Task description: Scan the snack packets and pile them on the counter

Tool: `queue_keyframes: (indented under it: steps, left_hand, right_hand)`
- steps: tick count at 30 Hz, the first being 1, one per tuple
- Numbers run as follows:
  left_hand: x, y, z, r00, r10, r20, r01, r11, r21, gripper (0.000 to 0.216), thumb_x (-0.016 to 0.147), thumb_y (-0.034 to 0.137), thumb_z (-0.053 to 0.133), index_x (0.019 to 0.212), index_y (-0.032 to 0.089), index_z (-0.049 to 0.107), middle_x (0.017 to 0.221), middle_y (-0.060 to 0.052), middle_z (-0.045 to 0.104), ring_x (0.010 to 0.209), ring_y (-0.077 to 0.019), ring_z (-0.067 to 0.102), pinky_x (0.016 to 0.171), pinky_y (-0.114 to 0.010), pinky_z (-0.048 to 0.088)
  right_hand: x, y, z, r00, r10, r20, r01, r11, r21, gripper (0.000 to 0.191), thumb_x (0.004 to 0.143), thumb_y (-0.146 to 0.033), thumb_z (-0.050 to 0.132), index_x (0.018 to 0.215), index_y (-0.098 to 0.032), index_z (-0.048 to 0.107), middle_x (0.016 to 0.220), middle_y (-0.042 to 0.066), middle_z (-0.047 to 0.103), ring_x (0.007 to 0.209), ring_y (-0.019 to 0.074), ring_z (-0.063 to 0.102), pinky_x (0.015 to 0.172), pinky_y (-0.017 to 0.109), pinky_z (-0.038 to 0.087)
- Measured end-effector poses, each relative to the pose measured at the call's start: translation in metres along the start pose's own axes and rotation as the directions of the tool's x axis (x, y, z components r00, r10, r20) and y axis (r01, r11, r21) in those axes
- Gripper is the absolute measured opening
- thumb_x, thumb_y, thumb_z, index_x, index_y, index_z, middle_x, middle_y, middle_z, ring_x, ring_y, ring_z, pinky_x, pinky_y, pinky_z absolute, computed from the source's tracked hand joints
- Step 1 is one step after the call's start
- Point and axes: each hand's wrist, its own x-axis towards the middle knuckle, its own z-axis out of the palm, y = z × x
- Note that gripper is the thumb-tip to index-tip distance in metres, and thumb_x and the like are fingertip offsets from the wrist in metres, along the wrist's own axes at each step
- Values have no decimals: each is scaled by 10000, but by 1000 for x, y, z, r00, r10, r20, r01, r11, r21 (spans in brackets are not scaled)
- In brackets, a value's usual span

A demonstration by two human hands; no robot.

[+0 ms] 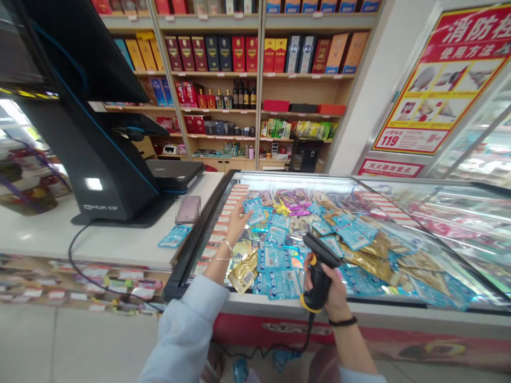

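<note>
In the head view, apparently at the scanning step: pinching a blue packet (255, 211) between the thumb and fingers of the left hand (238, 217), over the far left part of the display case (259, 306), beside other packets (275, 259) strewn there. Gripping the scanner (318, 279) by its handle in the right hand (335, 290), fingers wrapped round. Probably calling next for scanner and packet to face each other. With the left arm stretched forward, the right forearm angled in from lower right.

To my left I see a black point-of-sale terminal (104, 170) on a white counter (131, 244). Ahead of me, wooden shelves (207, 22) hold boxed liquor (212, 53) and dark bottles (246, 97); a red-and-yellow fire-hydrant instruction poster (443, 80) hangs on my right.
</note>
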Motion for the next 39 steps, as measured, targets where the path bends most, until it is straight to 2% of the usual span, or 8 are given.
queue_keyframes:
  steps: [5, 9, 13, 17, 22, 28, 33, 39]
  left_hand:
    - [-9, 5, -2, 997, 69, -40, -67, 996, 57, 682, 867, 333, 598, 1494, 220, 354, 1211, -93, 668, 970, -182, 663, 829, -285, 537]
    - [-7, 12, -9, 980, 126, -157, -104, 985, 141, 656, 911, 366, 564, 1504, 204, 336, 1183, -112, 665, 1004, -201, 657, 844, -292, 533]
    - [-5, 5, -11, 945, 223, -241, -172, 962, 214, 645, 943, 450, 510, 1497, 170, 335, 1060, -109, 670, 952, -207, 655, 809, -319, 540]
    - [-2, -6, -11, 921, 281, -268, -209, 941, 267, 640, 953, 484, 479, 1492, 169, 337, 991, -97, 658, 849, -184, 646, 750, -305, 535]
    - [0, -12, -11, 932, 234, -277, -150, 944, 295, 625, 962, 438, 474, 1506, 180, 307, 921, -60, 644, 666, -132, 586, 667, -278, 508]
    - [-1, -14, -6, 941, 229, -251, -157, 948, 276, 652, 962, 441, 470, 1523, 183, 260, 1019, -97, 651, 656, -126, 590, 639, -264, 500]
    - [-3, -11, -4, 939, 244, -243, -156, 930, 333, 684, 956, 476, 472, 1523, 159, 258, 928, -82, 649, 659, -146, 606, 648, -271, 508]
    - [-1, -12, -11, 920, 329, -214, -234, 897, 375, 662, 956, 450, 477, 1514, 159, 272, 1000, -101, 667, 673, -141, 615, 674, -267, 519]
  right_hand:
    - [6, -12, 11, 998, -42, 53, 46, 996, -74, 297, 769, -454, 686, 915, -197, 663, 720, 19, 645, 357, 93, 499, 328, 225, 407]
    - [36, -36, 32, 983, -134, 125, 168, 934, -315, 240, 771, -379, 735, 875, -176, 661, 712, 26, 652, 391, 104, 540, 368, 229, 430]
    - [88, -39, 50, 954, 46, 295, 91, 897, -432, 315, 767, -437, 721, 901, -162, 648, 693, 18, 647, 390, 109, 540, 369, 237, 437]
    - [123, -14, 57, 960, 88, 266, 51, 879, -474, 341, 748, -501, 696, 788, -179, 593, 579, -18, 589, 358, 110, 502, 353, 237, 407]
    - [121, 8, 59, 947, 136, 291, 66, 805, -590, 358, 771, -521, 664, 670, -196, 551, 445, -36, 512, 336, 115, 475, 376, 239, 376]
    - [115, 6, 62, 946, 133, 296, 66, 814, -576, 369, 783, -541, 627, 689, -188, 577, 474, -15, 557, 342, 121, 488, 379, 245, 383]
    - [120, 8, 59, 953, 133, 273, 61, 797, -600, 342, 770, -515, 633, 698, -183, 596, 430, -19, 539, 335, 130, 484, 381, 251, 395]
    - [125, 13, 56, 960, 143, 241, 35, 791, -610, 326, 766, -501, 614, 661, -194, 581, 402, -14, 532, 313, 136, 479, 356, 250, 391]
